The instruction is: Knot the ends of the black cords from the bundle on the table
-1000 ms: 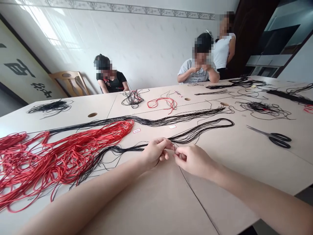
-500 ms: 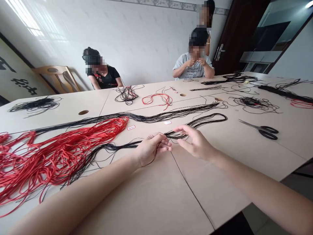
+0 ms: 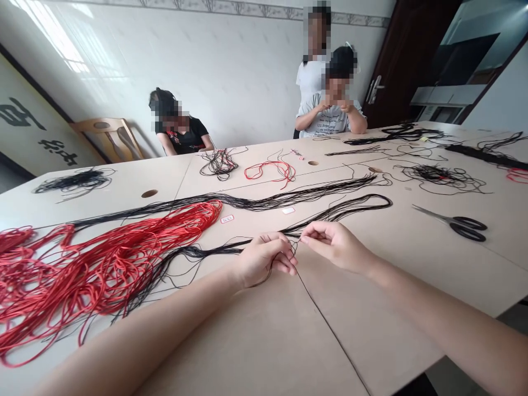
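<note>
My left hand (image 3: 266,258) pinches a thin black cord (image 3: 270,272) between thumb and fingers, its other fingers curled loosely. Some of the cord trails down below the palm, and a small loop shows at the fingertips. Close on the right, the thumb and forefinger of my right hand (image 3: 336,245) are pinched together on the same cord. Just behind both hands lies a bundle of black cords (image 3: 358,204), folded into a loop at its right end. The hands partly hide this bundle.
Tangled red cord (image 3: 124,258) covers the table's left side. Scissors (image 3: 457,223) lie to the right. Farther back are a long black cord bundle (image 3: 256,202), small paper labels (image 3: 226,219) and a black tangle (image 3: 443,175). Two people sit across the table; another stands behind.
My right hand has closed from spread fingers into a pinch on the cord, near my left fingertips. The view has shifted slightly, and the standing person has moved left.
</note>
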### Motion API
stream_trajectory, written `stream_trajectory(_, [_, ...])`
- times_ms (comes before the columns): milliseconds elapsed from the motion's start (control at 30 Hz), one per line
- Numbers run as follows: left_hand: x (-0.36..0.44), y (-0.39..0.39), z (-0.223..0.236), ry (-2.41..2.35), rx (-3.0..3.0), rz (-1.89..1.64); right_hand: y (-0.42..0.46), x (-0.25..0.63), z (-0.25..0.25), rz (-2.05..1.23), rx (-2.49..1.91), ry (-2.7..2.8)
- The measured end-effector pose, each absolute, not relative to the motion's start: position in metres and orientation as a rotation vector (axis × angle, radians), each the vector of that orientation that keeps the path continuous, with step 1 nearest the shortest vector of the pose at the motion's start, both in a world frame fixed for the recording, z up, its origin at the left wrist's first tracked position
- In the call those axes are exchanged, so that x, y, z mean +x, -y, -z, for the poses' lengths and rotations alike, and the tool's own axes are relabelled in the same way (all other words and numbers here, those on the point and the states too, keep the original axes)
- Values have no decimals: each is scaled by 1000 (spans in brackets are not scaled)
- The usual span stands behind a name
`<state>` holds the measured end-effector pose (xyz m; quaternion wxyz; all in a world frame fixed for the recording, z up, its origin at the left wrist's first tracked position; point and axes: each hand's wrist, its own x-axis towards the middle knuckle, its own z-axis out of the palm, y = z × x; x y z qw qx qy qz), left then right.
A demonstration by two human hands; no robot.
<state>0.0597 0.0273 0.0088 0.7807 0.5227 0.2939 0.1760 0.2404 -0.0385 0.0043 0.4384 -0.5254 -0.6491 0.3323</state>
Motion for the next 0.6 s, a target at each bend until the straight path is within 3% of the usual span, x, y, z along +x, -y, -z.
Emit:
stream_trajectory(400, [56,-24,-4,-580,1260,-97,39,224,-5,-353,-1196,1822])
stream_trajectory(600, [57,-24,-5,-575,1281,-55,39,222,-3,-277,-1183,1875])
